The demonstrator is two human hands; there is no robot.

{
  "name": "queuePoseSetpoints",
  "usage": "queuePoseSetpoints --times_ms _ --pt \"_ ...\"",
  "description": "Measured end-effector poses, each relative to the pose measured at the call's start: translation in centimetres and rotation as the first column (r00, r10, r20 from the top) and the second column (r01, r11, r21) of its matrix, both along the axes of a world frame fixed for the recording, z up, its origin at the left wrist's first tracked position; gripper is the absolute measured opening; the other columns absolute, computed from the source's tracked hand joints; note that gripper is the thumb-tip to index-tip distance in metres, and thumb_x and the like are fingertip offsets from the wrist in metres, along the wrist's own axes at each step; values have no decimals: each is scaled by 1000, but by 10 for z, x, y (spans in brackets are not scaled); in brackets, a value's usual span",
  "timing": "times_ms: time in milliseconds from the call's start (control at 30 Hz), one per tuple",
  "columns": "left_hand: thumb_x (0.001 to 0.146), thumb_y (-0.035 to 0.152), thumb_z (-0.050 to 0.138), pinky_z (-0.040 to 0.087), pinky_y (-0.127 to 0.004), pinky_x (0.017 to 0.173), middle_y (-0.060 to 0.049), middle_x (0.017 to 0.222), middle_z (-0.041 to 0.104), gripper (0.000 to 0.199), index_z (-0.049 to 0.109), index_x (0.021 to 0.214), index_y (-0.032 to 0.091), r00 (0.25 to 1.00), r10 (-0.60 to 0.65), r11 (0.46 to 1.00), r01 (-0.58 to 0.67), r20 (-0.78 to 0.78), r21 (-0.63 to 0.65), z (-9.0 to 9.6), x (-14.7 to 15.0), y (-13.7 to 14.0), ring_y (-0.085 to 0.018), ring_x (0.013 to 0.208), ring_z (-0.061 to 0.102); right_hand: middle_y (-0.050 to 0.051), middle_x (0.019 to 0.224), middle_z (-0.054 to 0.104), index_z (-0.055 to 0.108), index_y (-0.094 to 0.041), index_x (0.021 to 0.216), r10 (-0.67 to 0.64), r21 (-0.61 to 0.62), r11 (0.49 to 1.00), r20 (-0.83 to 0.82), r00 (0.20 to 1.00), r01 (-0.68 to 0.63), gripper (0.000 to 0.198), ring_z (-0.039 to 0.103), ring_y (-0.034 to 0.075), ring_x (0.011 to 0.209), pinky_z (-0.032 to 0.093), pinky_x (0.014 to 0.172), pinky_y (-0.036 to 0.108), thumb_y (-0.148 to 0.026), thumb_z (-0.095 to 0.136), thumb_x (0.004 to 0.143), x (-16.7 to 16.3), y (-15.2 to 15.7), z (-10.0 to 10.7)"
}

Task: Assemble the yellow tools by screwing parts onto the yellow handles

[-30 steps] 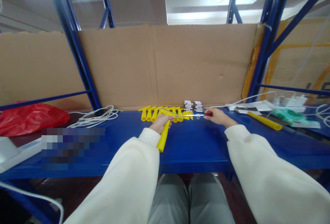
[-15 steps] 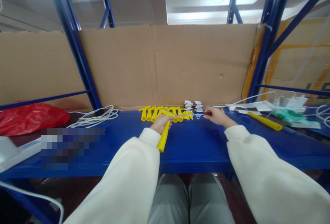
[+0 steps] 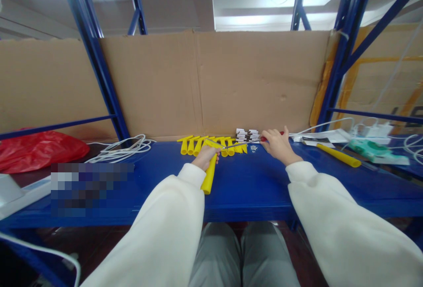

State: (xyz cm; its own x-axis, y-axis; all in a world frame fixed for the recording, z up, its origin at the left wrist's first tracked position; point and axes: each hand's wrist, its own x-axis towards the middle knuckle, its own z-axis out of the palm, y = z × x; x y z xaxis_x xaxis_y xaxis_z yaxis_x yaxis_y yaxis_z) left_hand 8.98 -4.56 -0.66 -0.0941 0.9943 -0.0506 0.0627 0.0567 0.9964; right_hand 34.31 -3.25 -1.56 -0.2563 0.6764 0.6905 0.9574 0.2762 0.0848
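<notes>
My left hand (image 3: 205, 157) is closed around a yellow T-shaped plastic piece (image 3: 209, 180), whose tapered hollow tube points down toward me. In my right hand (image 3: 278, 147) is a screwdriver, gripped by its red handle (image 3: 263, 139). Its long metal shaft (image 3: 243, 143) reaches left, and the tip meets the top of the yellow piece beside my left fingers. Behind my left hand lies a row of several similar yellow pieces (image 3: 184, 147). Small yellow wedge-like parts (image 3: 242, 149) and a little group of tiny metallic bits (image 3: 254, 149) lie between the hands.
White-and-dark small parts (image 3: 243, 134) are stacked against the cardboard panel (image 3: 231, 84). Right of me are a single yellow tube (image 3: 339, 155) and a green-and-white packet (image 3: 378, 149). Coiled white cable (image 3: 130, 150) and a red plastic bag (image 3: 39, 150) lie left on the blue table (image 3: 251, 190).
My right hand has shifted its grip on the screwdriver handle, with the fingers raised and one finger now extended. The handle sits slightly higher. My left hand keeps the yellow piece nearly still.
</notes>
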Motion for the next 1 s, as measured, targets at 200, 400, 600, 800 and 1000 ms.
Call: queuePoseSetpoints --times_ms 200,400,600,800,1000 --pt "85 4 57 36 -19 39 5 47 47 25 50 64 15 997 37 999 -35 -74 31 0 -2 4 -7 35 43 11 92 67 63 -19 98 -61 176 984 135 989 37 20 54 27 94 18 106 65 -18 44 92 -7 -5 3" --pt "82 4 58 39 -19 41 4 46 49 26 51 60 15 965 65 996 -46 -253 78 -3 -11 12 -8 38 47 10 89 66 64 -19 98 -32 216 976 191 981 -10 19 53 26 90 17 107 61 -20 46 92 -11 -6 2" --pt "81 6 60 40 -18 42 3 46 52 27 53 56 14 905 108 990 -58 -411 131 -6 -18 18 -8 39 50 11 91 68 64 -17 99 21 129 990 227 974 -51 18 55 27 93 18 107 56 -21 48 92 -13 -7 0" --pt "77 8 64 46 -20 48 -2 52 61 20 60 58 12 804 116 989 -41 -583 141 -8 -20 22 -13 47 60 15 98 70 63 -14 103 76 -37 997 210 975 -70 23 60 27 95 35 89 40 -27 47 94 -16 -10 2" --pt "77 11 65 49 -21 53 -10 70 71 8 67 69 10 684 106 993 -34 -722 114 -6 -23 28 -17 61 68 15 100 72 64 -15 104 67 -254 967 193 979 -16 27 66 25 93 41 76 31 -31 44 98 -24 -21 9"
